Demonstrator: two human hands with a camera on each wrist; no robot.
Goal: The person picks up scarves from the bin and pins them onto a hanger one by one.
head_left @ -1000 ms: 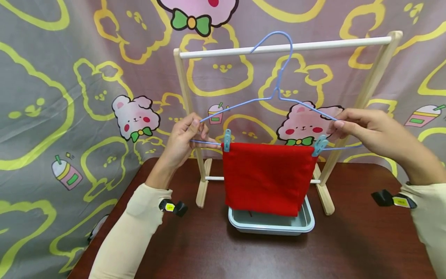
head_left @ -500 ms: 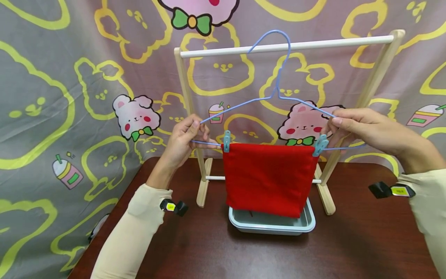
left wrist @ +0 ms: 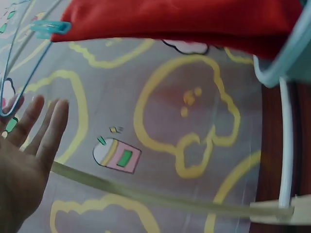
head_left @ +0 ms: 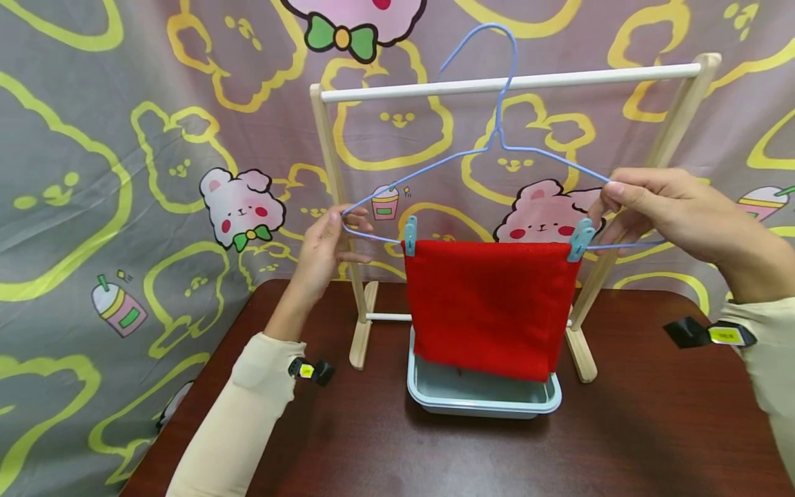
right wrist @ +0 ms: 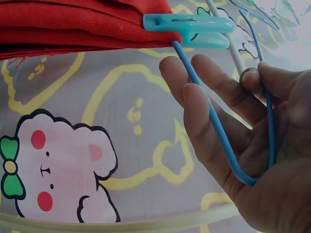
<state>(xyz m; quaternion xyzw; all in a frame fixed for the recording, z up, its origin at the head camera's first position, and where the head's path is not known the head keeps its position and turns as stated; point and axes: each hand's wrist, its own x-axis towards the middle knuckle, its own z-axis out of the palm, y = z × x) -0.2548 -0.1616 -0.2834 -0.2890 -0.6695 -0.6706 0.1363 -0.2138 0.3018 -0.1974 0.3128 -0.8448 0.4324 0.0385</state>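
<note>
A blue wire clothes hanger (head_left: 447, 160) is held up before the rack, its hook above the white rail and its neck crossing in front of it. Two light-blue clothespins (head_left: 411, 236) clip a folded red cloth (head_left: 491, 304) to its lower bar. My left hand (head_left: 319, 245) pinches the hanger's left corner between thumb and index finger, the other fingers loosely extended. In the left wrist view the thumb is hidden. My right hand (head_left: 658, 207) pinches the right sloping arm; in the right wrist view, its other fingers (right wrist: 199, 111) lie around the lower bar.
The drying rack (head_left: 671, 131) has wooden legs and a white top rail (head_left: 410, 90). Beneath the cloth, a pale blue-grey basin (head_left: 484, 404) stands on the dark wooden table (head_left: 348, 442). A patterned curtain (head_left: 180, 207) hangs behind and at the left.
The hanger and cloth have risen and shifted slightly right, bringing the hook tip above the rail. My right hand has moved up with it; my left hand's grip has slid out to the corner.
</note>
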